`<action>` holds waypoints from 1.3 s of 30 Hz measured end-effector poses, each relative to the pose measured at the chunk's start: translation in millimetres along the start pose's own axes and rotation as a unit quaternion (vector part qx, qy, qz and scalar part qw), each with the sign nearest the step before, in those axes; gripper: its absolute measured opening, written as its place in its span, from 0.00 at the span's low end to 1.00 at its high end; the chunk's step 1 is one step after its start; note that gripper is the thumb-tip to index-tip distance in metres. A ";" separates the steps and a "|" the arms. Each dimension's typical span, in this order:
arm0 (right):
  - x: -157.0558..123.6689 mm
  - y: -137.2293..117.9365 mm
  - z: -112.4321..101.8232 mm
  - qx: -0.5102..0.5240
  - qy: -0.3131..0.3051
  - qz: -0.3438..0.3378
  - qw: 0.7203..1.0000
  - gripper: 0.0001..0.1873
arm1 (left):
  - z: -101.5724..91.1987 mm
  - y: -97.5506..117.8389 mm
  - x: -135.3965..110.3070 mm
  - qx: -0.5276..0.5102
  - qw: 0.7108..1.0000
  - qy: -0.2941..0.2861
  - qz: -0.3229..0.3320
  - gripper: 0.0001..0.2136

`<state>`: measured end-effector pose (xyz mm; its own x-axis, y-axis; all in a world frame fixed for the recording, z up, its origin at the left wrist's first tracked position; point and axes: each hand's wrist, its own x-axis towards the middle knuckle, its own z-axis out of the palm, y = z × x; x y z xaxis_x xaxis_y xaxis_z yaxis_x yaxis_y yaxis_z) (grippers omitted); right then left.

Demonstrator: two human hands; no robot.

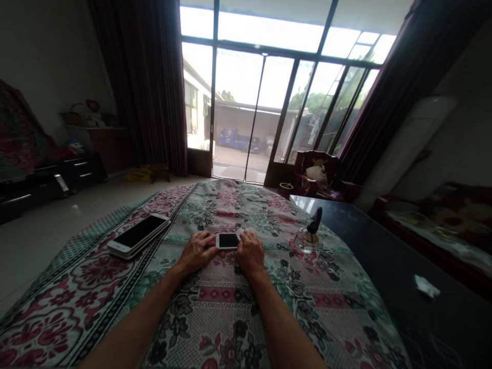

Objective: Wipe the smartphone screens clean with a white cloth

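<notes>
A white smartphone (227, 241) lies on a floral bedspread (230, 202), its dark screen facing up. My left hand (197, 251) rests against its left side, and my right hand (250, 251) presses its fingers against the right side. To the left, a stack of white smartphones (137, 234) sits on the same cloth, out of reach of my fingers. Beyond my right hand stands a clear glass object with a dark figurine (308, 234).
A dark glossy table (384, 266) lines the right side of the bedspread, with a crumpled white tissue (426, 286) on it. A tiled floor (49, 241) lies to the left. Glass doors (265, 102) stand ahead, with a carved chair (317, 171) near them.
</notes>
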<state>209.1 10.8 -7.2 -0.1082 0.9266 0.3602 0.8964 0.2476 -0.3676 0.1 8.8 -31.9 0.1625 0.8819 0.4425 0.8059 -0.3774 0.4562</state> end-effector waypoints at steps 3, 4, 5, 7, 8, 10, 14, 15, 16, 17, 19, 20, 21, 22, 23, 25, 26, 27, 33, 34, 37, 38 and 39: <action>-1.7 -7.7 -1.8 0.005 -0.016 -0.027 1.000 0.23 | 0.5 1.9 0.0 0.002 1.000 0.005 -0.008 0.17; -2.7 -11.5 -2.1 0.010 -0.025 -0.038 0.999 0.23 | 0.7 2.6 -0.2 0.002 1.000 0.006 -0.009 0.17; -3.8 -15.7 -2.0 0.016 -0.035 -0.051 0.998 0.23 | 1.0 3.2 -0.4 0.003 1.000 0.006 -0.010 0.17; -6.6 -24.6 -0.5 0.028 -0.054 -0.082 0.995 0.22 | 1.4 4.1 -0.8 0.010 1.000 0.004 -0.011 0.17; -8.1 -28.9 0.7 0.034 -0.060 -0.099 0.993 0.22 | 1.6 4.2 -0.9 0.015 1.000 0.003 -0.011 0.17; -10.3 -36.1 3.3 0.047 -0.065 -0.128 0.989 0.22 | 1.8 3.9 -1.0 0.023 1.000 0.000 -0.008 0.16; -9.0 -41.1 5.9 0.062 -0.062 -0.126 0.988 0.21 | 1.7 1.8 -0.5 0.014 1.000 -0.004 -0.003 0.16; -7.4 -40.0 5.8 0.064 -0.061 -0.121 0.989 0.20 | 1.6 1.3 -0.2 0.011 1.000 -0.004 -0.005 0.16; -5.6 -38.2 5.3 0.065 -0.059 -0.114 0.990 0.19 | 1.4 0.9 0.1 0.008 1.000 -0.004 -0.008 0.16; -3.6 -35.6 4.6 0.064 -0.056 -0.106 0.991 0.19 | 1.3 0.7 0.5 0.007 1.000 -0.005 -0.012 0.16; 0.4 -28.6 2.4 0.059 -0.048 -0.079 0.994 0.19 | 0.8 0.7 1.3 0.007 1.000 -0.010 -0.016 0.17; 2.3 -24.6 1.0 0.056 -0.043 -0.064 0.995 0.19 | 0.4 1.1 1.7 0.008 1.000 -0.012 -0.019 0.17; 4.1 -20.3 -0.5 0.052 -0.038 -0.049 0.997 0.20 | 0.0 1.6 2.0 0.008 1.000 -0.014 -0.020 0.18; 5.7 -15.9 -2.0 0.047 -0.033 -0.036 0.998 0.20 | -0.5 2.3 2.2 0.009 1.000 -0.015 -0.021 0.18; 7.3 -11.6 -3.4 0.043 -0.027 -0.024 0.998 0.20 | -1.0 3.1 2.4 0.012 1.000 -0.015 -0.021 0.18; 9.9 -3.6 -5.0 0.035 -0.018 -0.001 0.999 0.20 | -2.0 4.4 2.4 0.018 1.000 -0.014 -0.019 0.18; 10.8 -0.4 -5.2 0.031 -0.014 0.010 0.999 0.21 | -2.4 4.9 2.3 0.021 1.000 -0.015 -0.018 0.18; 11.5 2.1 -4.8 0.027 -0.011 0.017 0.999 0.21 | -2.6 5.2 2.1 0.023 0.999 -0.015 -0.017 0.18; 7.8 -4.1 -0.6 -0.010 -0.030 -0.010 0.999 0.22 | -1.5 4.8 2.6 0.023 0.999 -0.012 -0.035 0.18; 6.2 -8.5 -0.4 -0.009 -0.039 -0.023 0.999 0.23 | -1.1 4.8 2.8 0.023 0.999 -0.012 -0.040 0.18; 0.5 -24.0 0.3 0.008 -0.062 -0.074 0.995 0.22 | -0.4 4.8 3.2 0.027 0.998 -0.012 -0.051 0.18; -1.6 -29.3 0.9 0.016 -0.067 -0.095 0.993 0.22 | -0.4 4.7 3.3 0.029 0.998 -0.013 -0.051 0.18; -3.8 -34.2 1.6 0.024 -0.071 -0.116 0.990 0.21 | -0.4 4.5 3.3 0.031 0.998 -0.014 -0.047 0.18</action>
<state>178.2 -0.7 2.6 -0.3713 0.8727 0.3171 0.8194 0.4686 -0.3301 4.0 9.8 -28.1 0.0994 0.9207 0.3774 0.8520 -0.2747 0.4457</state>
